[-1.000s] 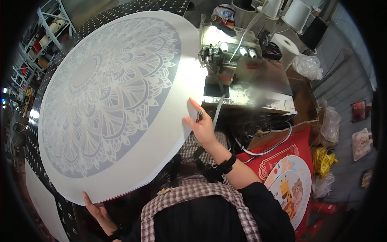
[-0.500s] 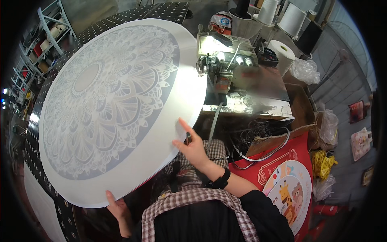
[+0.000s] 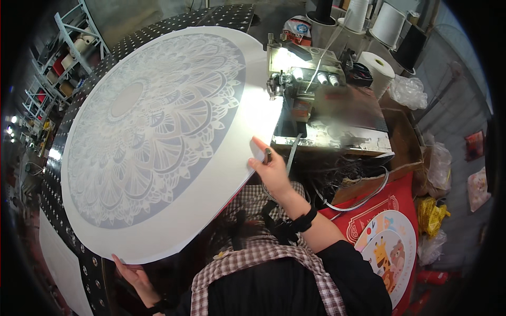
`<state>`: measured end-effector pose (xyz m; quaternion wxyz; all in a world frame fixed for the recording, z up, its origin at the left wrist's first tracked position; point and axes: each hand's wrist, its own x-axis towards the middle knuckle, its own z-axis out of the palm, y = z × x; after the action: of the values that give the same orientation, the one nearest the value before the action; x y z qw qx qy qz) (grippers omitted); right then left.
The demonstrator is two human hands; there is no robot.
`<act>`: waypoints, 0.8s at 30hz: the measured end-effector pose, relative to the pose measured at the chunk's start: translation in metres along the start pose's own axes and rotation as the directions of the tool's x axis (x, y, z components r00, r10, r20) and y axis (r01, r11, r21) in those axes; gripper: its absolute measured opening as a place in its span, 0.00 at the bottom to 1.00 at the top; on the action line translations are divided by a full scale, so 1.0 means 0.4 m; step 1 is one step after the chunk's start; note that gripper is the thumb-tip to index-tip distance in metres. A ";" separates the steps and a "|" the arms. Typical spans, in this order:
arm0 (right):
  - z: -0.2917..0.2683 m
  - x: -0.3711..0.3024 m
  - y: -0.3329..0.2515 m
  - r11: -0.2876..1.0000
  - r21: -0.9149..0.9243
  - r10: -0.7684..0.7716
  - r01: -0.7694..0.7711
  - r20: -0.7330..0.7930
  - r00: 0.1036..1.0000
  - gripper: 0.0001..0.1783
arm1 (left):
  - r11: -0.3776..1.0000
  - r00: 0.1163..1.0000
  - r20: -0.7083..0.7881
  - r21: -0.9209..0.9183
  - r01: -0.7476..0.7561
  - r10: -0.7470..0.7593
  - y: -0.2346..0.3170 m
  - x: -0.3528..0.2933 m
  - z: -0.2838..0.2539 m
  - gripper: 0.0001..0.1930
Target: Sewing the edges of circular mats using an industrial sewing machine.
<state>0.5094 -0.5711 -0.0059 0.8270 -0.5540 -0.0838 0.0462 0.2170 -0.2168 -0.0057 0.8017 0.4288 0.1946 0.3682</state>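
A large round white mat (image 3: 158, 221) with a grey lace-like medallion print spreads to the left of the sewing machine (image 3: 311, 79). Its right edge lies at the lit needle area. My right hand (image 3: 274, 171) is at the near right edge, with thumb and index fingertip spread on the mat. The other fingers curl around a small dark tool (image 3: 268, 154), mostly hidden, whose kind I cannot make out. At the near left edge my left hand (image 3: 136, 279) pinches the rim, most of its fingers below the mat. A narrow grey strip (image 3: 294, 152) hangs by the machine.
Under the mat is a black table (image 3: 87, 268) dotted with metal studs. Thread cones (image 3: 387, 23) stand behind the machine. To the right are a cardboard box (image 3: 403, 142), a red sheet (image 3: 392, 195) and round mats with cartoon animals (image 3: 387, 263). Shelving (image 3: 79, 31) stands far left.
My left hand has shifted left along the mat's near rim. My right hand has moved up and right along the edge. The whole view has shifted slightly, the machine appearing farther right.
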 end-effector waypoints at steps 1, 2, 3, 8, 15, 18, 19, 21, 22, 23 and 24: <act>-0.011 0.016 -0.003 1.000 -0.025 -0.016 0.016 -0.006 1.000 0.28 | 0.974 0.992 -0.069 0.207 -0.093 0.109 0.017 0.007 0.004 0.23; -0.021 0.031 -0.007 0.999 -0.033 -0.001 0.000 -0.007 1.000 0.28 | 0.972 0.991 -0.066 0.209 -0.104 0.120 0.024 0.011 -0.008 0.23; -0.031 0.045 -0.015 0.999 -0.041 0.011 -0.012 -0.017 1.000 0.28 | 0.975 0.997 -0.057 0.221 -0.036 0.050 0.029 0.018 -0.023 0.24; -0.060 0.118 -0.055 0.991 -0.133 -0.009 -0.006 -0.113 0.994 0.26 | 0.937 0.995 -0.079 0.338 0.089 -0.066 0.007 -0.012 0.047 0.19; -0.080 0.167 -0.063 0.989 -0.124 -0.111 0.083 -0.233 0.966 0.25 | 0.948 0.988 -0.059 0.279 0.154 -0.143 -0.081 -0.090 0.117 0.12; -0.057 0.107 -0.036 0.965 -0.229 -0.169 0.126 -0.180 0.969 0.26 | 0.919 0.971 -0.111 0.314 0.237 -0.213 -0.108 -0.123 0.133 0.14; -0.040 0.073 -0.029 0.977 -0.189 -0.124 0.094 -0.154 0.980 0.27 | 0.886 0.953 -0.151 0.354 0.300 -0.262 -0.112 -0.128 0.136 0.14; -0.020 -0.004 -0.004 0.962 -0.271 -0.014 -0.001 -0.051 0.999 0.30 | 0.879 0.955 -0.135 0.374 0.295 -0.263 -0.154 -0.131 0.106 0.16; -0.004 -0.042 -0.002 0.959 -0.279 0.046 -0.046 -0.005 0.999 0.31 | 0.873 0.951 -0.110 0.377 0.309 -0.289 -0.170 -0.139 0.120 0.16; 0.014 -0.074 0.003 0.954 -0.286 0.107 -0.091 0.041 0.993 0.32 | 0.866 0.945 -0.085 0.382 0.323 -0.315 -0.183 -0.149 0.139 0.16; 0.027 -0.105 0.013 0.976 -0.196 0.114 -0.094 0.094 0.989 0.33 | 0.846 0.926 -0.094 0.380 0.373 -0.366 -0.185 -0.155 0.186 0.15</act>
<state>0.4662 -0.5664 -0.0105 0.7609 -0.6313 -0.1017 0.1102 0.2545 -0.3310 -0.0258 0.7537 0.5313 0.3501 0.1647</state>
